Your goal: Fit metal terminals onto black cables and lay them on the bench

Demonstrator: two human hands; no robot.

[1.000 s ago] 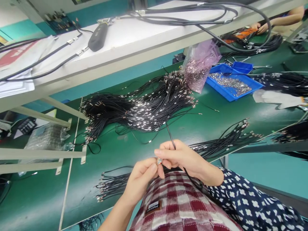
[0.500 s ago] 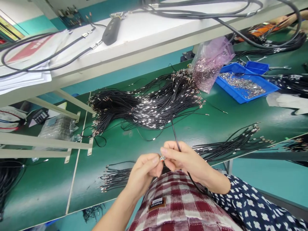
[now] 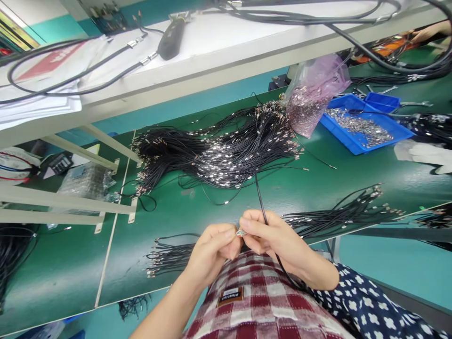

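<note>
Close to my body, both hands meet fingertip to fingertip around a small shiny metal fitting point(image 3: 240, 233). My left hand point(image 3: 216, 242) is closed in a pinch at the fitting's left side. From the other side my right hand point(image 3: 271, 238) grips the fitting between thumb and fingers, and a black cable point(image 3: 260, 195) runs through or behind this hand. Fingers hide most of the fitting, so its exact shape cannot be made out. Beyond the hands lies a large bundle of thin black cables point(image 3: 226, 160) with metal ends. Smaller cable bundles lie left point(image 3: 169, 256) and right point(image 3: 328, 209).
A blue tray point(image 3: 356, 149) of small metal parts and a pinkish plastic bag point(image 3: 307, 106) of parts stand back right. Above runs a white shelf point(image 3: 226, 56) with thick cables and a black-handled tool point(image 3: 172, 40). A co-worker's hand point(image 3: 429, 33) shows at far right.
The fitting shows slightly more between my fingertips and looks turned a little. Both hands keep their pinch; the whole view has shifted slightly.
</note>
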